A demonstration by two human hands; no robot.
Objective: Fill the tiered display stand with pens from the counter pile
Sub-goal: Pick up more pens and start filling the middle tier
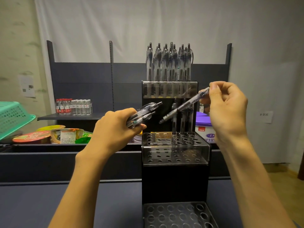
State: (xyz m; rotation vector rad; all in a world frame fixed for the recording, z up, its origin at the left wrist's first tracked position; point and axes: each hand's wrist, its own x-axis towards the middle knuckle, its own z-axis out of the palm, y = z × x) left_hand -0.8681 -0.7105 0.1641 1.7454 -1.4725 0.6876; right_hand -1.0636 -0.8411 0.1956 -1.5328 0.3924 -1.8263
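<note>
Purple-lidded tub (204, 129), label characters too blurred

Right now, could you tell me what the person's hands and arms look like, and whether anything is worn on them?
Both the left hand and the right hand are bare: no gloves, rings, watch or bracelets visible. The forearms are uncovered too; no sleeves show within the frame.
</note>
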